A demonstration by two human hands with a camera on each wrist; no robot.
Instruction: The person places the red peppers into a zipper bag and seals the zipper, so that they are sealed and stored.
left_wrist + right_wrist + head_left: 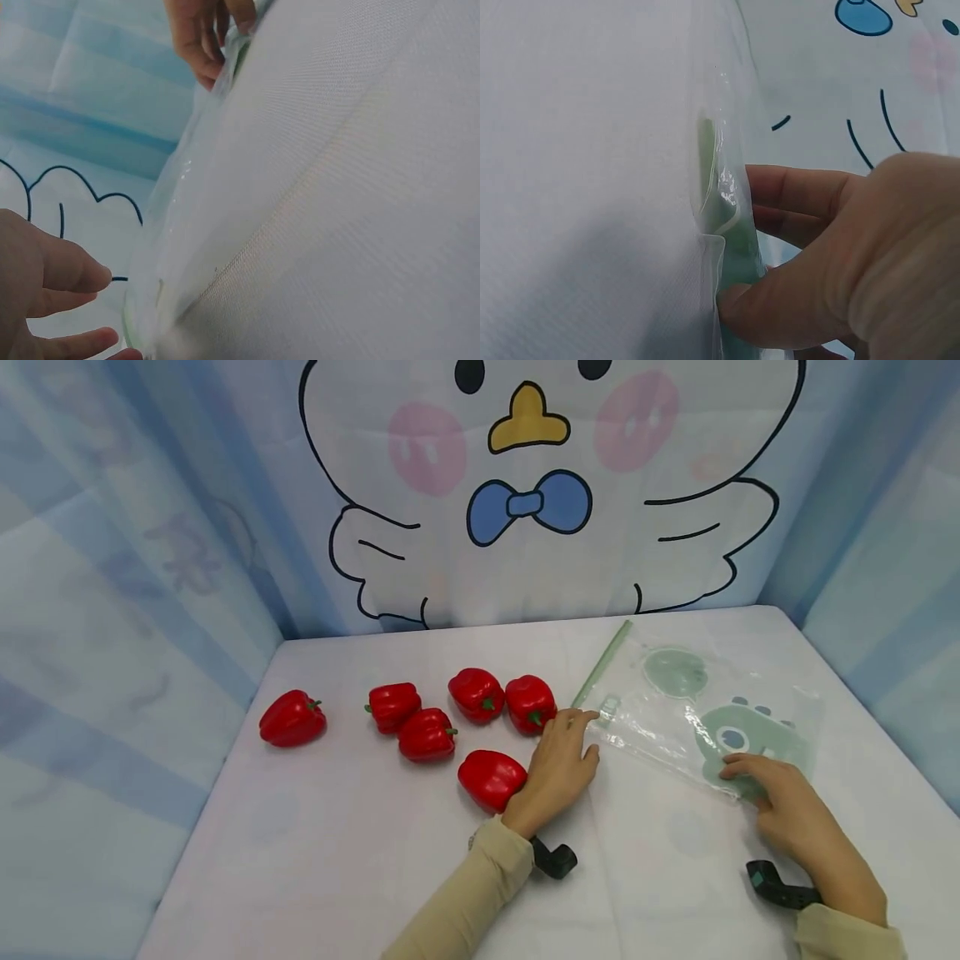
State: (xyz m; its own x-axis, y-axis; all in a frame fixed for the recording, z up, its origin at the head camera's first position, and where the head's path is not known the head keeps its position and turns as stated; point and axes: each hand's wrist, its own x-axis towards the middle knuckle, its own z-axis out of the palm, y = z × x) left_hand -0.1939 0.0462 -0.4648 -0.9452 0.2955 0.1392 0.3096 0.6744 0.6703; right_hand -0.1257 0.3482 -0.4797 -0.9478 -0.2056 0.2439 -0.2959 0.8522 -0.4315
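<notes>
A clear plastic slider zip bag (660, 752), printed with a green cartoon animal, lies flat at the right of the table. Along its left side runs a green zip strip (602, 664). My left hand (558, 764) reaches over the table with fingers spread, its index fingertip right by the slider (609, 708). In the left wrist view that hand's fingers (71, 266) are apart with nothing between them. My right hand (783, 806) pinches the bag's near edge; the right wrist view has the thumb (742, 304) against the seam and fingers on the far side.
Several red bell peppers lie left of the bag. One pepper (491, 779) sits right beside my left wrist, and another (292, 718) stands apart at the far left. A white cloth covers the table (337, 860). Printed curtains (150, 610) hang behind and at both sides.
</notes>
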